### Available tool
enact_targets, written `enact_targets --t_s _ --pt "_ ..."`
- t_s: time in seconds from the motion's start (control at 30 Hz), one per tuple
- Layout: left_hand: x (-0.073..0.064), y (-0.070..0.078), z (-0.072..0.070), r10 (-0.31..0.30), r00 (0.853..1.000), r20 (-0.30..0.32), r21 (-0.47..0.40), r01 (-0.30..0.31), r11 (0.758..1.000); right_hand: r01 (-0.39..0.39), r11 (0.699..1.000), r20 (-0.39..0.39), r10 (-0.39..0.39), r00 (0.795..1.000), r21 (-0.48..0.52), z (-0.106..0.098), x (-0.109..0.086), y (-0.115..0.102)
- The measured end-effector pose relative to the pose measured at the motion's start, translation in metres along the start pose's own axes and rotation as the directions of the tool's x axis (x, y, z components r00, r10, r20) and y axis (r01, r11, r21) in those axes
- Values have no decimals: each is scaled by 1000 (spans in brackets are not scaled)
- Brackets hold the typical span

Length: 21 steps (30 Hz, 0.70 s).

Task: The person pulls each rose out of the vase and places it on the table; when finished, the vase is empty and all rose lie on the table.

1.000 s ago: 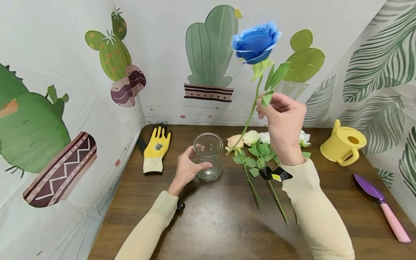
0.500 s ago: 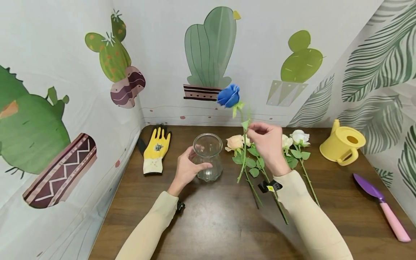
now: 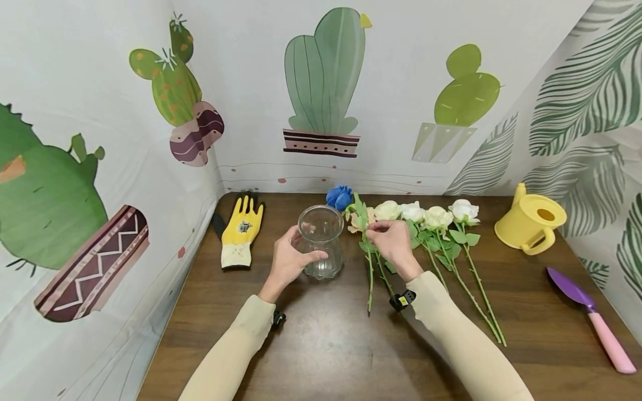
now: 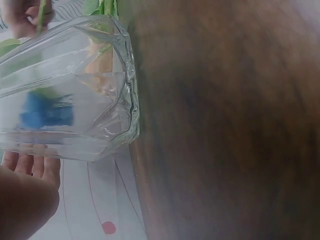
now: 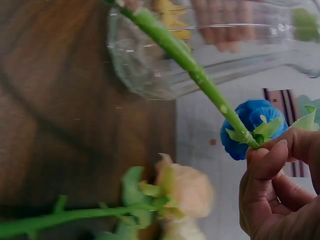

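A clear glass vase (image 3: 323, 263) stands upright on the brown table. My left hand (image 3: 291, 259) holds its left side, the thumb across the front; in the left wrist view, fingers (image 4: 37, 165) lie along the glass (image 4: 107, 135). To the right of the vase, my right hand (image 3: 393, 242) pinches the green stem of a blue rose (image 3: 339, 197). The bloom leans away towards the back, and the stem's cut end points towards me. In the right wrist view thumb and finger pinch the stem (image 5: 200, 77) near the blue bloom (image 5: 252, 117). A peach rose (image 5: 187, 190) lies below.
Several cream and white roses (image 3: 436, 218) lie in a row behind and right of my right hand. A yellow watering can (image 3: 524, 225) and a purple trowel (image 3: 572, 289) with pink handle stand and lie far right. A yellow glove (image 3: 242, 228) lies left, before a printed cloth backdrop.
My right hand has come down and to the left with the blue rose, from high above the table to beside the vase. The left hand and the vase have stayed put.
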<state>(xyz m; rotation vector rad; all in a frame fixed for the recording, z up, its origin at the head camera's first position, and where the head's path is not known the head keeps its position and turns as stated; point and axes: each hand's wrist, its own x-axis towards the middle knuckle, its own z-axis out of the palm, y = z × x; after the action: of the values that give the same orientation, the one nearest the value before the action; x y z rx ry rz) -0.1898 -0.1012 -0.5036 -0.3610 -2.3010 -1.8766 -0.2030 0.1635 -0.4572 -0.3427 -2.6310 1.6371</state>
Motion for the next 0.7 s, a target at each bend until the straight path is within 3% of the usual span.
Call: enact_targets --t_s 0.3,0.7 --pt "-1 0 0 -6 1000 -3 14 6 1000 -47 991 46 53 998 -121 14 3 21" --pt "0 0 0 -5 1000 -4 22 5 1000 -70 986 86 84 993 -155 16 9 32"
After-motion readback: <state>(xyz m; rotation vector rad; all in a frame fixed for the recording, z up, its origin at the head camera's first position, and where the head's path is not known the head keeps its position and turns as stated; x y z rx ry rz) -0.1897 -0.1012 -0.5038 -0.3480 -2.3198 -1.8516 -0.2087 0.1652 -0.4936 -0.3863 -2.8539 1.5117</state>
